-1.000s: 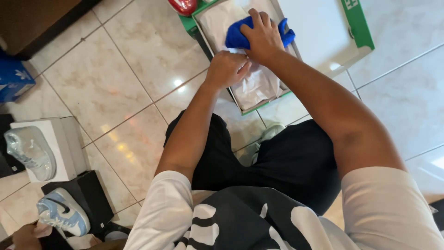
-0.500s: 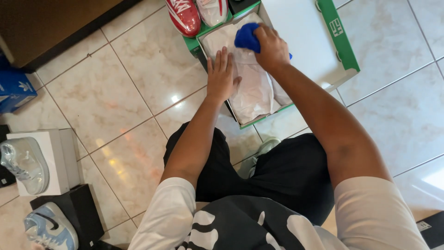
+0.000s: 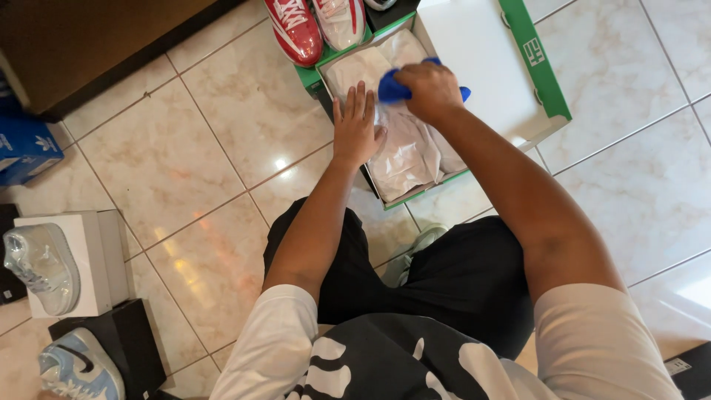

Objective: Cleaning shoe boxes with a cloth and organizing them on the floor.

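Shoeboxes sit all over this tiled floor: I count five in sight, plus the corner of something black with a white label at the bottom right edge. One green box [image 3: 400, 194] with white inside walls lies open right in front of the seated person, its white lid [image 3: 481, 59] flipped back to the right with a green rim and a small white mark on that rim. Crumpled white tissue paper [image 3: 411, 152] fills the box. The person's left hand [image 3: 355, 126] lies flat on the paper at the box's left edge, fingers straight and together, gripping nothing. The right hand [image 3: 429, 89] is curled shut around a blue cloth [image 3: 391, 89], which rests on the paper near the far end of the box, bits of blue showing on both sides of the fist. Just beyond the box stand two shoes side by side, a red shoe [image 3: 295, 30] and a white-and-red shoe [image 3: 339, 21]. Far left, a blue box [image 3: 26, 148] with white markings lies against the dark wooden furniture. Nearer, one white box [image 3: 96, 252] carries a pale silvery sneaker [image 3: 41, 267], and one black box [image 3: 129, 337] carries a light-blue sneaker [image 3: 78, 370]. That makes four shoes in view.
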